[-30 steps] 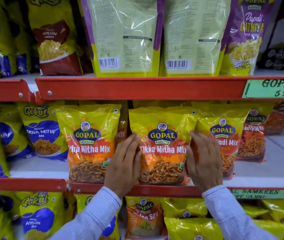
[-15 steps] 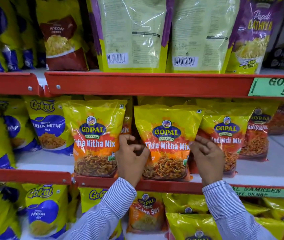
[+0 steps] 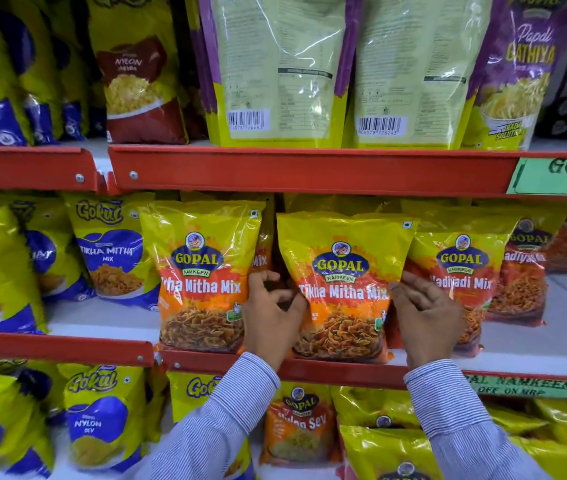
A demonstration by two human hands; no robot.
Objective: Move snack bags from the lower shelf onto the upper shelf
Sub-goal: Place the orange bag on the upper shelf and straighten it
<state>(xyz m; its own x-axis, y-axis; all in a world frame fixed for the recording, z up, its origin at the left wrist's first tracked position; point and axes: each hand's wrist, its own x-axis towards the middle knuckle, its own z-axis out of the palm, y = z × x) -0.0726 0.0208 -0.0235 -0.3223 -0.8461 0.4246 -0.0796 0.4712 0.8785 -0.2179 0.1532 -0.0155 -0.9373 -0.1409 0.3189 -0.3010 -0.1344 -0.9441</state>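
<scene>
A yellow-and-orange Gopal Tikha Mitha Mix bag stands upright on the middle shelf, its bottom at the red front lip. My left hand is at the bag's left edge with fingers curled and the thumb on the bag's front. My right hand is at its right edge, fingers curled, thumb tip touching the bag. A second Tikha Mitha Mix bag stands just left of my left hand. The upper shelf carries tall green-and-purple pouches.
A Nadiyadi Mix bag stands behind my right hand. Blue-and-yellow Gokul bags fill the shelf's left side. The bottom shelf holds Nylon Sev bags and more yellow packs. Green price tags hang on the red shelf fronts.
My hands lay flat against the bag's two sides a second ago; the fingers of both have since curled in at the edges. The bag still stands on the shelf.
</scene>
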